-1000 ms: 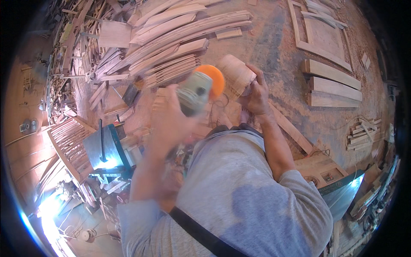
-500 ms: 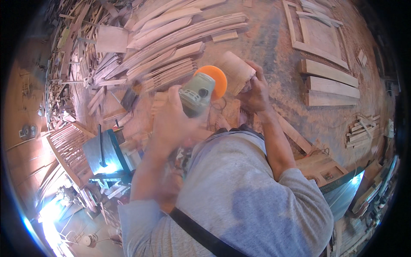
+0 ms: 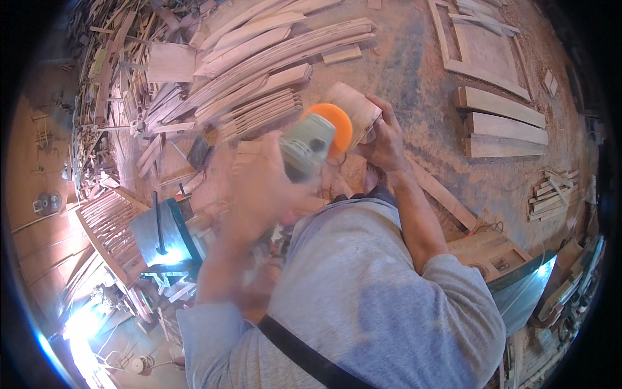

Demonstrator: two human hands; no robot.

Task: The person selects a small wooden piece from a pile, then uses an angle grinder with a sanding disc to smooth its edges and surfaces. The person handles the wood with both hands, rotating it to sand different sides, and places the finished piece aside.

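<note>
My left hand (image 3: 259, 181) is wrapped round a grey-green power sander (image 3: 303, 146), its fingers partly smeared by motion. The sander's round orange disc (image 3: 339, 128) faces a short curved block of pale wood (image 3: 353, 104), and its edge overlaps the block in view; whether they touch I cannot tell. Gripping the block's right end is my right hand (image 3: 385, 146), fingers over the top edge and the rest behind it. Part of the block is hidden by the disc.
Long boards (image 3: 285, 55) and loose wood pieces pile up at the far left. A wooden frame (image 3: 483, 71) and several thick planks (image 3: 505, 123) lie at the right. A blue-topped machine (image 3: 159, 233) stands at left; a slatted wooden piece (image 3: 110, 230) leans beside it.
The sander and my left hand have shifted slightly right, with the disc covering more of the wood block. The block has tilted a little and sits slightly lower. My right hand keeps its grip.
</note>
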